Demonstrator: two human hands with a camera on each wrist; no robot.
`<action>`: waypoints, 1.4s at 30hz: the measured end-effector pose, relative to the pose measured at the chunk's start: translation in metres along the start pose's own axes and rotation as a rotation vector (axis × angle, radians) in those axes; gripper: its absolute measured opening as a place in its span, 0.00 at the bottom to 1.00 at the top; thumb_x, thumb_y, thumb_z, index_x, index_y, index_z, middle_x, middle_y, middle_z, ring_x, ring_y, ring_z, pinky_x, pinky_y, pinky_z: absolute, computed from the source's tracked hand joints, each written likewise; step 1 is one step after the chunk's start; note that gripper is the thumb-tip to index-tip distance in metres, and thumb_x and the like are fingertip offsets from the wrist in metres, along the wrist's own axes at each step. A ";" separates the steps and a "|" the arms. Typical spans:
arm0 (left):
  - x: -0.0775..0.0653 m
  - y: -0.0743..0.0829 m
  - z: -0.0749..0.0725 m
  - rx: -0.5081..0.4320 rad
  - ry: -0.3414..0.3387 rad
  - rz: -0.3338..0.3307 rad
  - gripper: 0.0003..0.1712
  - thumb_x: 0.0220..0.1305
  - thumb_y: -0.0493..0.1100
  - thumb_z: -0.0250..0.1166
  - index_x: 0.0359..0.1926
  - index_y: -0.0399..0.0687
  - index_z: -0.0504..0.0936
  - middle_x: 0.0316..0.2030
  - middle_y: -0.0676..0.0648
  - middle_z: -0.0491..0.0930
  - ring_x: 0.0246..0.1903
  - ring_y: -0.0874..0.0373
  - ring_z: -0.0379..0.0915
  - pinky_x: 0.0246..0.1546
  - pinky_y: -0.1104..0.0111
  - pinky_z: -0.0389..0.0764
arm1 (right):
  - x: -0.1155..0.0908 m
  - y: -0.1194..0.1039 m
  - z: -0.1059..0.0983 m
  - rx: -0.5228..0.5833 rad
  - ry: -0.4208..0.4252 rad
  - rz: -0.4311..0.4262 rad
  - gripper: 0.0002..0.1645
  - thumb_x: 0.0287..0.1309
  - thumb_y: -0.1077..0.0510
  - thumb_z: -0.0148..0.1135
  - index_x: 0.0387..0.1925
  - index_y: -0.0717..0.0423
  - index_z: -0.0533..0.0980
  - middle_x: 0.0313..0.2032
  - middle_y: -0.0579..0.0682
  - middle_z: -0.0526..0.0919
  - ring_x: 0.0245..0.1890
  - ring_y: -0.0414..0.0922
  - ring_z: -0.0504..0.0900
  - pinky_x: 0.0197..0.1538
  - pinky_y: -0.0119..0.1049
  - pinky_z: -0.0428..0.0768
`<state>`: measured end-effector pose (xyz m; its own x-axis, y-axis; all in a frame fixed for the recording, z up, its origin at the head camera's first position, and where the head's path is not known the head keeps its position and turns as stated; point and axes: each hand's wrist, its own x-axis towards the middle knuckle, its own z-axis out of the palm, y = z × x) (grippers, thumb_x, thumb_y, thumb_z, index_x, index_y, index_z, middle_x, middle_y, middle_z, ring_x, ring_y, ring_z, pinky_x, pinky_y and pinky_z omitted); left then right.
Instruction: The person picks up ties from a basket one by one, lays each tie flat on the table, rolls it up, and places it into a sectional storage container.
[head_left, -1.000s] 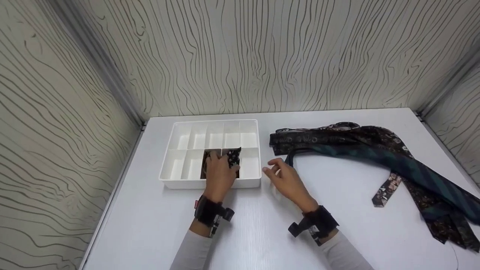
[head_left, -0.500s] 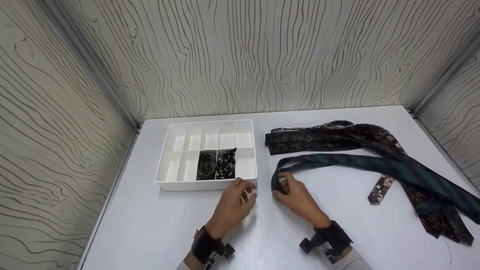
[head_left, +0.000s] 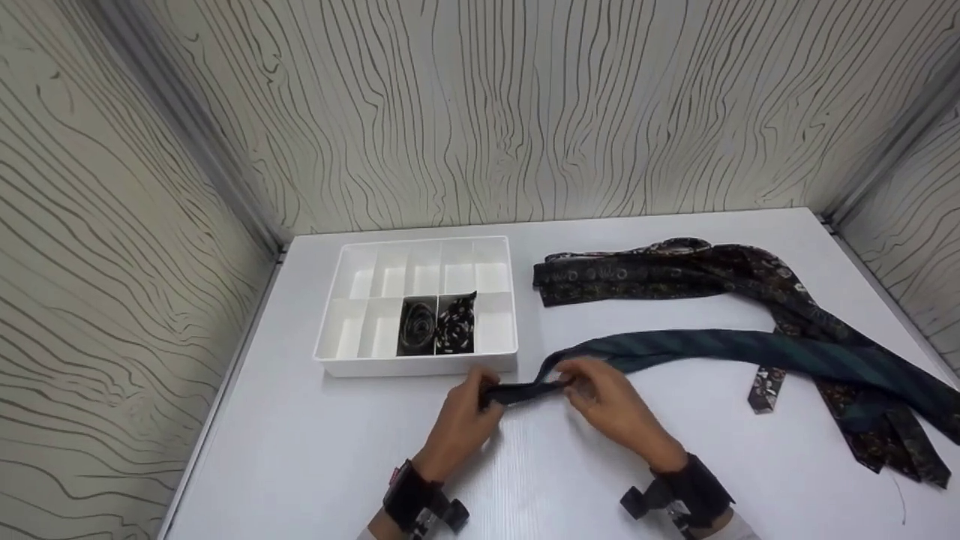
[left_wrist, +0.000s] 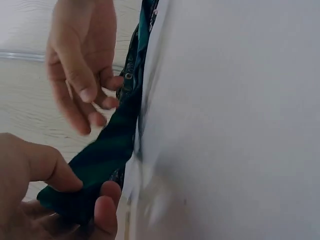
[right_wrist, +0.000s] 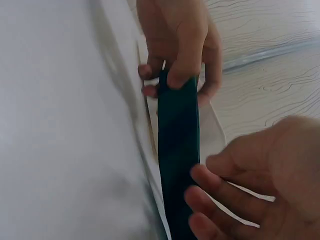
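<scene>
A dark green-and-navy striped necktie (head_left: 697,343) stretches across the right side of the table, its near end folded over. Between thumb and fingers my left hand (head_left: 461,420) pinches that end, in front of the white tray. The left wrist view shows the same grip on the tie (left_wrist: 107,147). My right hand (head_left: 615,409) is beside the tie a little farther along, fingers loosely bent. In the right wrist view, fingertips (right_wrist: 200,197) of that hand lie right at the tie's edge, without closing round it.
The white divided tray (head_left: 420,366) stands left of centre. Two rolled dark ties, one swirled (head_left: 417,327) and one patterned (head_left: 455,324), sit in adjoining front compartments. Dark floral ties (head_left: 637,276) lie at back right, partly under the striped tie. Patterned panels (head_left: 480,112) enclose the table.
My left hand has left the tray compartments and now holds the striped tie's end. My right hand drew that end nearer, then loosened its grip. The tie has shifted toward the front.
</scene>
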<state>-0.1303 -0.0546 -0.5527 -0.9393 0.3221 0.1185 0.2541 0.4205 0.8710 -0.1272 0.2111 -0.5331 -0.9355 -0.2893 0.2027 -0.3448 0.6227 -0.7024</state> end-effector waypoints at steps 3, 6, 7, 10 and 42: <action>-0.004 -0.010 -0.014 -0.007 0.019 -0.021 0.14 0.64 0.28 0.61 0.51 0.42 0.79 0.45 0.42 0.85 0.40 0.58 0.78 0.40 0.70 0.81 | -0.006 0.022 -0.018 -0.243 0.132 0.065 0.27 0.55 0.72 0.71 0.59 0.61 0.80 0.55 0.58 0.82 0.57 0.59 0.77 0.59 0.54 0.78; -0.010 -0.022 -0.030 -0.058 0.047 -0.081 0.13 0.65 0.30 0.62 0.49 0.43 0.81 0.42 0.43 0.84 0.37 0.58 0.78 0.37 0.70 0.82 | -0.019 0.046 -0.041 -0.380 0.096 0.121 0.32 0.55 0.72 0.69 0.63 0.64 0.77 0.62 0.66 0.77 0.64 0.68 0.71 0.63 0.67 0.71; -0.012 -0.026 -0.036 -0.072 0.060 -0.107 0.13 0.65 0.31 0.63 0.50 0.42 0.81 0.41 0.43 0.84 0.36 0.58 0.79 0.36 0.70 0.82 | -0.024 0.053 -0.049 -0.397 0.061 0.138 0.33 0.56 0.72 0.68 0.65 0.64 0.76 0.64 0.67 0.75 0.65 0.70 0.70 0.63 0.69 0.69; -0.017 -0.037 -0.054 -0.115 0.096 -0.208 0.14 0.67 0.32 0.63 0.52 0.39 0.81 0.36 0.43 0.85 0.32 0.57 0.81 0.33 0.70 0.83 | -0.036 0.069 -0.071 -0.406 -0.028 0.173 0.34 0.58 0.71 0.66 0.68 0.64 0.75 0.66 0.67 0.74 0.67 0.72 0.69 0.66 0.73 0.67; -0.047 -0.068 -0.153 -0.157 0.390 -0.511 0.18 0.76 0.40 0.59 0.60 0.35 0.78 0.42 0.42 0.81 0.32 0.57 0.76 0.30 0.69 0.79 | -0.062 0.122 -0.179 -0.293 -0.267 0.229 0.11 0.67 0.54 0.71 0.47 0.53 0.84 0.35 0.42 0.88 0.33 0.34 0.81 0.39 0.35 0.78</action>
<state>-0.1387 -0.2285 -0.5448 -0.9548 -0.2288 -0.1896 -0.2546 0.3009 0.9190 -0.1250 0.4355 -0.5096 -0.9508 -0.2736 -0.1454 -0.1747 0.8609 -0.4778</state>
